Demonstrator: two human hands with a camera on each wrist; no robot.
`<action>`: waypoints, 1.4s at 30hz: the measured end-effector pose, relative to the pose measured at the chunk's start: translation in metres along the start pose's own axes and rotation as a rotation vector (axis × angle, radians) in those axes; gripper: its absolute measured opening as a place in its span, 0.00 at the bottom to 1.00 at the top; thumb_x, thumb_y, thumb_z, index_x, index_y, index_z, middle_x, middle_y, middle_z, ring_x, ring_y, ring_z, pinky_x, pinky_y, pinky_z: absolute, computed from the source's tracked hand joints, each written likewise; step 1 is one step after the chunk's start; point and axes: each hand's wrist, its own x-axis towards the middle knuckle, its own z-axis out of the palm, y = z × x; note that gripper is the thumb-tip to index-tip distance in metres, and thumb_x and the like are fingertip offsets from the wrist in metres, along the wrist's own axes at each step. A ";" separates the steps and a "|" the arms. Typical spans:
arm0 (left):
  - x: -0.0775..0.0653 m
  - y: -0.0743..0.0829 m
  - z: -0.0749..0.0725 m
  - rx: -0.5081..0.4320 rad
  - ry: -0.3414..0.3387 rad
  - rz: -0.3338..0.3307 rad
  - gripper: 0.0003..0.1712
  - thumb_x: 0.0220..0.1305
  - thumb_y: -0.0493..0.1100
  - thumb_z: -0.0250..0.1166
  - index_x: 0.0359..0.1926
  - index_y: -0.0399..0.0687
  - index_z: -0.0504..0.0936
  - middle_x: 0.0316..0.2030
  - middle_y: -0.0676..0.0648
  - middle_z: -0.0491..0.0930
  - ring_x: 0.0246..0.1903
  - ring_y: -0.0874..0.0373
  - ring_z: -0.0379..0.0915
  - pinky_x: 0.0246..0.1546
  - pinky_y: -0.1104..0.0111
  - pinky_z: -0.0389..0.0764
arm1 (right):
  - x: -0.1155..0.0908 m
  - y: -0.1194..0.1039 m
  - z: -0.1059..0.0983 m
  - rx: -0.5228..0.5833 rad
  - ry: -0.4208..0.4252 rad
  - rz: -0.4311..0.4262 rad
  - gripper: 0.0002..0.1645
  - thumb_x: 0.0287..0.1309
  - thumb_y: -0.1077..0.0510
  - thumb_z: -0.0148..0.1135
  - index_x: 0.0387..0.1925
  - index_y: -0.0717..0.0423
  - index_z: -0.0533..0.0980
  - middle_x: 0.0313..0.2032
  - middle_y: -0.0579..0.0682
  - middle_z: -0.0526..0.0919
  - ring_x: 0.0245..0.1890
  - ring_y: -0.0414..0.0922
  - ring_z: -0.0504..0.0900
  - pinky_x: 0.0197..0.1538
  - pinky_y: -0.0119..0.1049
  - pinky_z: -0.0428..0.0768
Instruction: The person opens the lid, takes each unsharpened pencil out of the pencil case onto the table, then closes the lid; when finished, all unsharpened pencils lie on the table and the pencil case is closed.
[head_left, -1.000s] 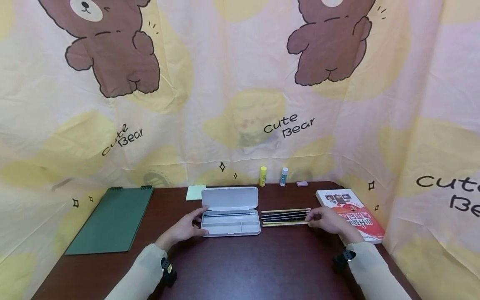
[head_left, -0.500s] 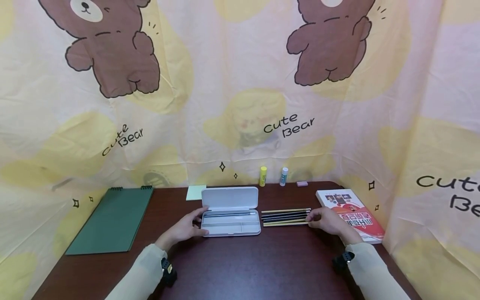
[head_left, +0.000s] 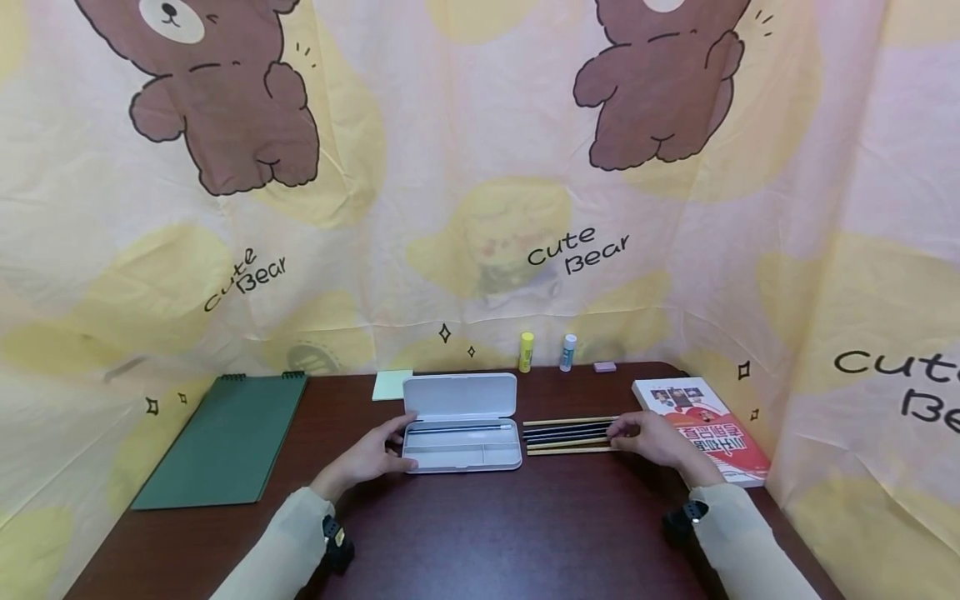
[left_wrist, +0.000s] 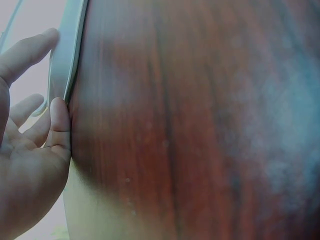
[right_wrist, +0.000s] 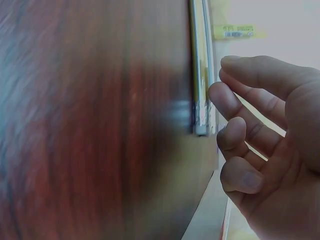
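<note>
My left hand (head_left: 367, 454) holds the left end of an open white pencil case (head_left: 444, 458), thumb at the front corner and fingers at the back. A dark pencil (head_left: 459, 429) lies in the case's long rear compartment. The lid leans back. Right of the case, several black and yellow pencils (head_left: 566, 434) lie side by side. Over their right ends is my right hand (head_left: 652, 437), fingers loosely bent; in the right wrist view the fingertips (right_wrist: 222, 95) are against or just beside the pencils (right_wrist: 201, 75). Nothing shows lifted between them.
A green spiral pad (head_left: 225, 442) lies at left, pale green sticky notes (head_left: 392, 385) behind the case. At the back stand a yellow glue stick (head_left: 526, 352) and a blue-white one (head_left: 567, 353), beside a pink eraser (head_left: 603, 367). A red-white book (head_left: 708, 429) lies under the right forearm.
My right hand has shifted slightly left and back over the pencil ends. The front yellow pencil has come a little nearer and now lies apart from another yellow one. The left hand stays put.
</note>
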 end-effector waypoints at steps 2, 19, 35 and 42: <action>0.000 0.000 0.000 0.001 0.003 -0.001 0.51 0.52 0.48 0.78 0.75 0.61 0.63 0.60 0.43 0.72 0.54 0.51 0.68 0.45 0.64 0.75 | 0.002 -0.005 0.000 0.002 0.002 -0.001 0.09 0.59 0.55 0.69 0.42 0.49 0.85 0.37 0.44 0.85 0.36 0.44 0.76 0.42 0.38 0.73; 0.001 0.005 -0.001 0.015 -0.001 -0.007 0.52 0.52 0.47 0.78 0.76 0.58 0.61 0.57 0.41 0.74 0.51 0.51 0.71 0.45 0.64 0.75 | 0.026 -0.057 0.021 -0.014 -0.023 -0.113 0.10 0.62 0.55 0.67 0.45 0.50 0.85 0.39 0.42 0.86 0.39 0.43 0.77 0.47 0.40 0.76; 0.000 0.005 -0.001 0.016 0.009 -0.015 0.51 0.52 0.48 0.78 0.75 0.60 0.63 0.56 0.42 0.74 0.51 0.51 0.70 0.46 0.63 0.75 | 0.041 -0.103 0.053 0.002 -0.068 -0.247 0.12 0.62 0.56 0.67 0.47 0.51 0.85 0.43 0.45 0.88 0.44 0.44 0.81 0.55 0.49 0.79; 0.000 0.003 0.000 0.016 0.010 -0.020 0.52 0.51 0.48 0.79 0.75 0.59 0.63 0.57 0.42 0.74 0.51 0.52 0.70 0.45 0.63 0.76 | 0.046 -0.118 0.066 -0.018 -0.086 -0.292 0.11 0.62 0.56 0.68 0.45 0.50 0.85 0.42 0.43 0.88 0.45 0.45 0.83 0.54 0.49 0.79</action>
